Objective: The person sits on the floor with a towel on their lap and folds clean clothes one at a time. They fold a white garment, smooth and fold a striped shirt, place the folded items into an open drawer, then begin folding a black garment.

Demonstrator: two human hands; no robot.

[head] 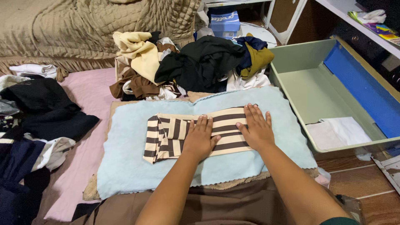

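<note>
Your left hand [201,139] and right hand [257,128] press flat, fingers together, on the folded striped garment [175,133] atop the blue towel [125,166]; lifting unevenly could undo its folds.

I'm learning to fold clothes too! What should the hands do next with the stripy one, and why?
Probably fold it in half once more. Both the left hand and the right hand press flat on the striped garment, which lies long on the light blue towel.
</note>
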